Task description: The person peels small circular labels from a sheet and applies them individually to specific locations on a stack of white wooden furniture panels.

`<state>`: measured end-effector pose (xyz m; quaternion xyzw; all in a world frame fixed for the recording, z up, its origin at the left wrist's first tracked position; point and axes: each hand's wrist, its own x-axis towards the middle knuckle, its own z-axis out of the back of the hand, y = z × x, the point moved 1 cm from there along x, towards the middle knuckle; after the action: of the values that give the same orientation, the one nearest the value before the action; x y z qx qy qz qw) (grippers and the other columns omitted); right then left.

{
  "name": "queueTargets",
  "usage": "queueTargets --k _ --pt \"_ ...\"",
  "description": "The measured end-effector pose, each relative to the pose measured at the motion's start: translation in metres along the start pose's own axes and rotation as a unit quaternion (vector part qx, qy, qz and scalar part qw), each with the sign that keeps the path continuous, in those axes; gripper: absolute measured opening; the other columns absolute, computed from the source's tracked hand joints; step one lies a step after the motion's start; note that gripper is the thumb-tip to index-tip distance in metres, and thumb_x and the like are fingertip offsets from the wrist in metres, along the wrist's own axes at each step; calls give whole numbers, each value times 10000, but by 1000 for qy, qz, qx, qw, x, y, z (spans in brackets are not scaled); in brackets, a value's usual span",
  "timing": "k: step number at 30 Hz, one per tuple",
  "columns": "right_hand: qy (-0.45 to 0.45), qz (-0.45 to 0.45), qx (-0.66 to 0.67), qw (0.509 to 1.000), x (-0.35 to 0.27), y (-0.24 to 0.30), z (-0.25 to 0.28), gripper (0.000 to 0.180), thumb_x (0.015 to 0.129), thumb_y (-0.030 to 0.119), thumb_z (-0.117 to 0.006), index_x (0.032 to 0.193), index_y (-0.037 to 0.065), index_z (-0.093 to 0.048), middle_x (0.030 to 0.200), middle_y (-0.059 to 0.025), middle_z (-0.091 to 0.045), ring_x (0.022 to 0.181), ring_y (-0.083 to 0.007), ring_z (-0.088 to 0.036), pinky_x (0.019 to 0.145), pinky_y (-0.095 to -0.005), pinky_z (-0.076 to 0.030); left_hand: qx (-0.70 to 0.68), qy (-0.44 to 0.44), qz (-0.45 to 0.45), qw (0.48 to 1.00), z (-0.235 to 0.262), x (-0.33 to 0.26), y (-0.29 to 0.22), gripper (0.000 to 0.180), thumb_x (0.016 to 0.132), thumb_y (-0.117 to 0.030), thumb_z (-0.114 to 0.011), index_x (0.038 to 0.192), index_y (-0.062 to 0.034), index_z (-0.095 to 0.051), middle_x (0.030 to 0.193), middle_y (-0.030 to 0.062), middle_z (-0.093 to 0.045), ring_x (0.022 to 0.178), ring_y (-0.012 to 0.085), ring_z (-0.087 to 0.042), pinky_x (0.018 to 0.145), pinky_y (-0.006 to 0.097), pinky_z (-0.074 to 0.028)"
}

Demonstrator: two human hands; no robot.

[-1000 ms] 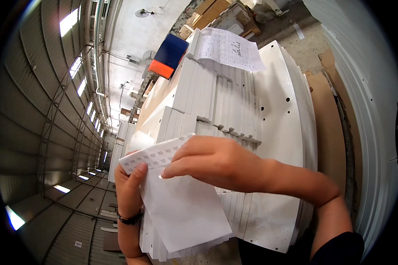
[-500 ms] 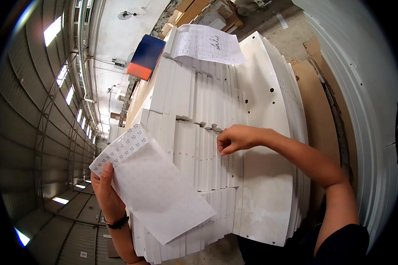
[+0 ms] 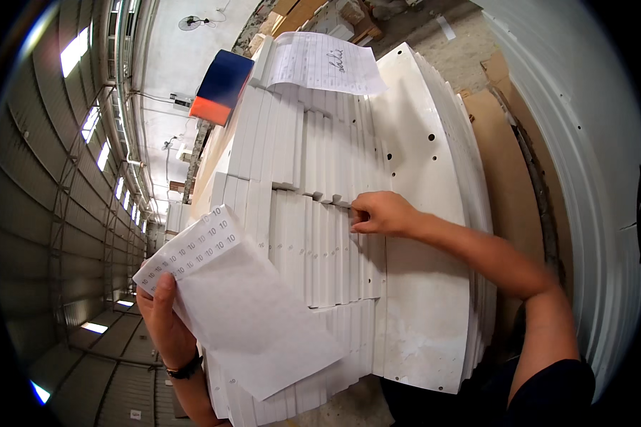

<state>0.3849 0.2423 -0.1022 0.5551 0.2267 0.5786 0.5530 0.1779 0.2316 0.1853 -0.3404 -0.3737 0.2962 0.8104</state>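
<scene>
A white sheet of small numbered stickers hangs from my left hand, the thumb on top near its printed end. Its lower part is blank and lies over the stacked white boards. My right hand is closed, fingertips pinched against the edges of the white boards. Whatever is between those fingertips is too small or hidden to make out. Small stickers run in a row across the board edges, left of my right hand.
A printed paper with handwriting lies on the far end of the stack, near a dark blue and orange box. To the right stand large white panels with holes and brown cardboard. A wall fan is far left.
My right hand has turned slightly, its fingertips still at the board edges. The sticker sheet and my left hand have shifted a little left and down. The whole view has drifted slightly.
</scene>
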Motion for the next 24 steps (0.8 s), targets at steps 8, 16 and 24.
queueTargets --k 8,16,24 --pt "124 40 153 980 -13 7 -16 143 731 121 -633 782 81 -505 724 -28 -586 695 -175 -560 632 -308 -437 10 18 10 1000 -5 0 3 266 829 -148 -569 1021 11 -475 901 78 -580 776 106 -559 718 229 -454" --pt "6 13 13 1000 -10 1 -20 163 691 115 -643 728 90 -486 699 -40 -570 675 -235 -558 589 -349 -429 25 13 0 1000 -6 -2 1 273 821 -157 -582 1014 6 -477 864 64 -574 741 95 -548 699 221 -452" --pt "124 108 138 977 -9 2 -27 114 683 10 -577 739 58 -490 721 -79 -527 693 -224 -527 617 -336 -421 36 12 -7 999 -8 -3 -3 267 801 -178 -603 962 10 -504 832 50 -567 736 89 -530 702 218 -426"
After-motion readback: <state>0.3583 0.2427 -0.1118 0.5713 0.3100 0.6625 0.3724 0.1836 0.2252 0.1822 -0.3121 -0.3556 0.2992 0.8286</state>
